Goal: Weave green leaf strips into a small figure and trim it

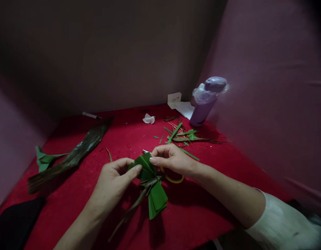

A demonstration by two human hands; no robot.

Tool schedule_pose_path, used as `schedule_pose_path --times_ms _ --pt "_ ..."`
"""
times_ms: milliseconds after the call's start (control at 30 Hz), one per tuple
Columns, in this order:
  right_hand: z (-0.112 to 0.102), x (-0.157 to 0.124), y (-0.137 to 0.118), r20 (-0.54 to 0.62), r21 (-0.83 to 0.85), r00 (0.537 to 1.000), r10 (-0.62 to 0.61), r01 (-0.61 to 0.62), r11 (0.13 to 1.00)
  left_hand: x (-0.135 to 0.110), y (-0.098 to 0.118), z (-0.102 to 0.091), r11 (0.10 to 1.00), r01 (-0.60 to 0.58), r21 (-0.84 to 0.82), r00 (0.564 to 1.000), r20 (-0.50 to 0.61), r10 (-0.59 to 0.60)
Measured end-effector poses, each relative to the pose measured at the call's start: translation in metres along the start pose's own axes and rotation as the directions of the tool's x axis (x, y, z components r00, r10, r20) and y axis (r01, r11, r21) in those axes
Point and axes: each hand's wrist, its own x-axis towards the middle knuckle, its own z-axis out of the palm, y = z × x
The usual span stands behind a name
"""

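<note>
A fan-folded green leaf bundle (157,200), tied with a dry brown strip (148,185), is pinched above the red table (194,217) by the fingers of the left hand (114,180) and right hand (174,160).

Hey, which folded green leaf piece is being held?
The pleated leaf piece pinched by the left hand and right hand; the other folded piece lies far left, beside the long brown leaf.

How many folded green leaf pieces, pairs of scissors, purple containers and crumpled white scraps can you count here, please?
Folded green leaf pieces: 2 (held piece, far-left piece)
Pair of scissors: 1, partly hidden by the right hand
Purple container: 1
Crumpled white scrap: 1
Total: 5
</note>
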Motion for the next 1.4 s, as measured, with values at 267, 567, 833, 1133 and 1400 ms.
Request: schedule_pose_path --times_ms 267,567,833,1133,1400 --pt "-0.001 0.001 0.002 0.012 0.012 1.000 0.015 -0.015 1.000 0.000 0.006 0.001 0.997 0.046 -0.062 0.999 0.005 -0.046" --pt "0.004 -0.001 -0.003 0.038 -0.002 0.996 0.079 -0.079 0.997 0.001 0.004 0.000 0.995 0.087 -0.055 0.996 0.023 -0.086" --pt "0.009 -0.001 -0.002 0.028 -0.047 0.995 0.100 -0.098 0.994 0.001 0.001 -0.001 0.992 0.111 -0.051 0.994 0.027 -0.110" --pt "0.011 0.000 0.007 -0.009 -0.014 0.998 0.067 -0.067 0.998 0.001 -0.002 0.002 0.983 0.165 -0.078 0.985 0.056 -0.161" --pt "0.011 0.000 0.005 -0.030 0.063 0.996 0.079 -0.077 0.995 -0.001 0.003 0.003 0.994 0.097 -0.058 0.995 0.021 -0.096"
